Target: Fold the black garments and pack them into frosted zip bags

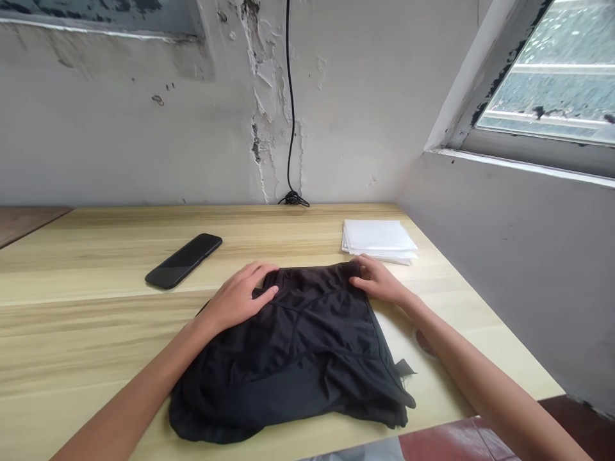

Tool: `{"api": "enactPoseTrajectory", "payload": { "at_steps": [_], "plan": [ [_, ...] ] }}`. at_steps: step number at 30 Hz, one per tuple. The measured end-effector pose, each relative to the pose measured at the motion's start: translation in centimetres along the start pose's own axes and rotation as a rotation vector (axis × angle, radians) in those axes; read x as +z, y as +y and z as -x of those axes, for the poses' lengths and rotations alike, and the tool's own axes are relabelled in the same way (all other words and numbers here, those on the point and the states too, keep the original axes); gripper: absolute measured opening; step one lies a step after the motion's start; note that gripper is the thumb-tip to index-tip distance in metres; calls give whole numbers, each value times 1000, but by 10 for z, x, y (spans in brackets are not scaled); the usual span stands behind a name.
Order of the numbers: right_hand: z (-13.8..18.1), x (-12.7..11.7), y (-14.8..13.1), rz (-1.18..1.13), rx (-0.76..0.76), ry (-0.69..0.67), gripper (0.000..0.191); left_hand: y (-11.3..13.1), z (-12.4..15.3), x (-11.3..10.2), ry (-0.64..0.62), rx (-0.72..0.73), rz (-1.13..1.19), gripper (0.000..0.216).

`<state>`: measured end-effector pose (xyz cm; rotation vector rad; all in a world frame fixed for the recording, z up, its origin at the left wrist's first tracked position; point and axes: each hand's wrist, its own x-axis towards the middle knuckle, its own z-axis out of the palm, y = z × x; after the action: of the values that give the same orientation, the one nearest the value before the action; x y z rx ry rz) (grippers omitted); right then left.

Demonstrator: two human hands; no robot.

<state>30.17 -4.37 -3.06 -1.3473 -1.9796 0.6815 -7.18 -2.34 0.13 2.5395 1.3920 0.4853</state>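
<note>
- Black garment point(307, 346): one, rumpled; on the table point(72, 346), at 6 o'clock of the view; inner folds hard to make out
- Left hand point(243, 294): at the garment's 11 o'clock corner; thumb spread from the fingers, resting on cloth; it covers part of that edge
- Right hand point(377, 278): at the 1 o'clock corner; thumb on top, some fingertips hidden; whether it pinches, cannot tell
- Phone point(185, 261): black; towards 10 o'clock from the garment
- White stack point(378, 238): at 1 o'clock, just beyond the right hand; contents unclear
- Round item point(423, 342): at 3 o'clock; mostly hidden by the right forearm
- Window point(557, 77): 2 o'clock; cut off by the view's edge
</note>
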Motion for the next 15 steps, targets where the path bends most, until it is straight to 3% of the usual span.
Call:
{"api": "enactPoseTrajectory", "payload": {
  "at_steps": [4, 10, 15],
  "plan": [
    [2, 1, 0, -22, 6, 5, 23, -2, 0, 6, 13, -3, -30, 65],
    [6, 2, 1, -58, -2, 5, 57, -6, -1, 8, -48, -31, 21, 61],
    [7, 0, 4, -48, 11, 26, 41, 3, -18, 2, -7, -30, 82, 44]
  ]
}}
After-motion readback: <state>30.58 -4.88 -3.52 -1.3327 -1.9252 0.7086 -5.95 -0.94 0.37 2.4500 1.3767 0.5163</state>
